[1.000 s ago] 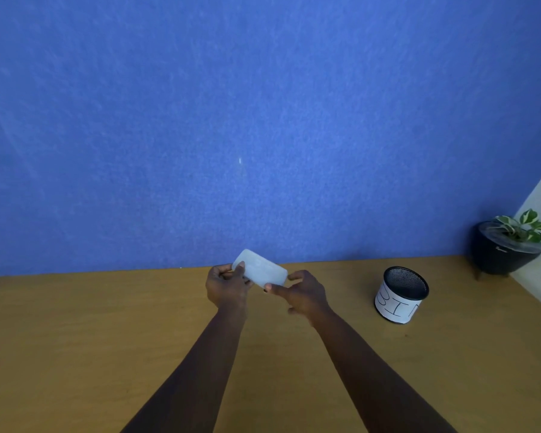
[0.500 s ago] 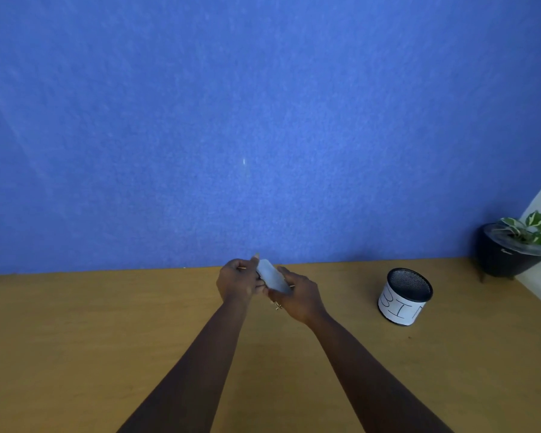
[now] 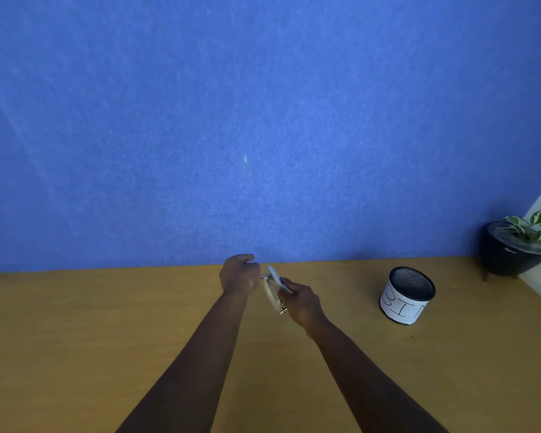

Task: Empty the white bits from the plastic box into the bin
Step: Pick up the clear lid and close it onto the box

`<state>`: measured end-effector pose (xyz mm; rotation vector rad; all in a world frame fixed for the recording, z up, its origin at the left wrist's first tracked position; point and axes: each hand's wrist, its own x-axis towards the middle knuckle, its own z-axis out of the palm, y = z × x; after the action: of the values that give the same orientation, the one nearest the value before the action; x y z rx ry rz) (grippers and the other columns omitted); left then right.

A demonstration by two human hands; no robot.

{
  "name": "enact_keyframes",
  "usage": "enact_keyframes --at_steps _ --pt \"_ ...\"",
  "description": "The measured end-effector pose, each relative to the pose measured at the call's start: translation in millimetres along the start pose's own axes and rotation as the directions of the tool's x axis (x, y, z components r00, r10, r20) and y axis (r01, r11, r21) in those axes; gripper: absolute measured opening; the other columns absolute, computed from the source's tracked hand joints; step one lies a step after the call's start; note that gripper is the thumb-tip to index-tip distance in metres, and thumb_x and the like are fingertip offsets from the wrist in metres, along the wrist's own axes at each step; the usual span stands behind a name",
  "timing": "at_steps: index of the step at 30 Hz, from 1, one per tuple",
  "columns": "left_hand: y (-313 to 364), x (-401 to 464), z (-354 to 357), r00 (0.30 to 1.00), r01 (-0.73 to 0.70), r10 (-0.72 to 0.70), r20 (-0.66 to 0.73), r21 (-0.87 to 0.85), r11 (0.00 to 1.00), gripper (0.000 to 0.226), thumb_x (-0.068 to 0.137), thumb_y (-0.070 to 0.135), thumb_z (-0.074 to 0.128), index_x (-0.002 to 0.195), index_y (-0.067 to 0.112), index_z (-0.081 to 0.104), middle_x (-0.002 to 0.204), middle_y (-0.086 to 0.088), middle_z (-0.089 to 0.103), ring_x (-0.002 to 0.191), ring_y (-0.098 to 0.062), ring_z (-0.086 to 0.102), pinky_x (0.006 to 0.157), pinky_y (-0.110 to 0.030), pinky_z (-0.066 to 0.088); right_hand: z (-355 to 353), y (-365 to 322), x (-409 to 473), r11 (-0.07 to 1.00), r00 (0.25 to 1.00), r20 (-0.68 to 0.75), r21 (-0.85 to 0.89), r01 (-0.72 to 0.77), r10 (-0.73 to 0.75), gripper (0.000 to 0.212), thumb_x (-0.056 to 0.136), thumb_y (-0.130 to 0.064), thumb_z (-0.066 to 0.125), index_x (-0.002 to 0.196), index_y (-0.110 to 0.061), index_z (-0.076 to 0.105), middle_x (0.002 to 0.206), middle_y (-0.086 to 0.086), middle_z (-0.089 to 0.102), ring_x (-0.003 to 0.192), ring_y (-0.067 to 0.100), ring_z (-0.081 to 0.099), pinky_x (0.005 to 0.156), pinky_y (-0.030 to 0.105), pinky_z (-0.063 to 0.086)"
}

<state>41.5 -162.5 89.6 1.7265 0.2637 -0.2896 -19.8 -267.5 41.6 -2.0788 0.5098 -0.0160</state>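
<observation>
I hold a small translucent plastic box (image 3: 271, 290) edge-on above the wooden table (image 3: 75, 339), near the blue wall. My right hand (image 3: 302, 303) grips it from the right. A pale flap that looks like its lid (image 3: 275, 275) stands a little apart from the body. My left hand (image 3: 239, 273) is curled at the box's left edge, fingers hidden behind the hand. The white bits are too small to make out. The bin (image 3: 408, 295), a black mesh cup with a white label reading BIN, stands upright on the table to the right of my hands.
A dark pot with a green and white plant (image 3: 517, 246) stands in the far right corner. The blue wall (image 3: 263, 120) runs along the table's back edge.
The box has turned from flat-on to edge-on between my hands, and its lid now stands apart from the body. My right hand has dropped slightly to the right.
</observation>
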Motion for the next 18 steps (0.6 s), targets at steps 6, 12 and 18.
enact_keyframes --at_steps 6,12,18 --pt "-20.9 -10.0 -4.5 0.961 0.195 -0.200 0.188 0.045 0.980 0.037 0.088 0.021 0.063 0.118 0.002 0.058 0.116 -0.016 0.057 0.099 -0.028 0.054 0.081 -0.042 0.043 -1.7 -5.8 -6.6 0.725 0.972 0.169 0.648 -0.236 0.165 0.037 0.099 -0.028 0.037 0.116 -0.001 0.056 0.095 0.018 0.058 0.068 0.021 0.055 0.061 0.031 0.046" --pt "-25.9 -10.6 -6.7 0.940 0.241 -0.215 0.266 -0.070 0.968 0.035 0.087 0.013 0.063 0.116 -0.006 0.059 0.105 -0.016 0.061 0.094 -0.028 0.059 0.086 -0.045 0.048 2.2 -10.4 -10.1 0.616 0.954 0.190 0.730 -0.296 0.234 0.036 0.099 -0.022 0.039 0.119 0.004 0.055 0.102 0.020 0.059 0.067 0.022 0.058 0.057 0.033 0.049" --pt "-31.9 -13.1 -10.4 0.972 0.204 -0.185 0.144 -0.134 0.970 0.024 0.083 0.005 0.067 0.065 0.007 0.052 0.095 -0.020 0.060 0.073 -0.026 0.061 0.074 -0.045 0.051 12.8 -11.2 -12.7 0.568 0.940 0.239 0.750 -0.338 0.244 0.034 0.098 -0.018 0.042 0.119 0.006 0.054 0.102 0.022 0.059 0.067 0.025 0.058 0.061 0.036 0.048"
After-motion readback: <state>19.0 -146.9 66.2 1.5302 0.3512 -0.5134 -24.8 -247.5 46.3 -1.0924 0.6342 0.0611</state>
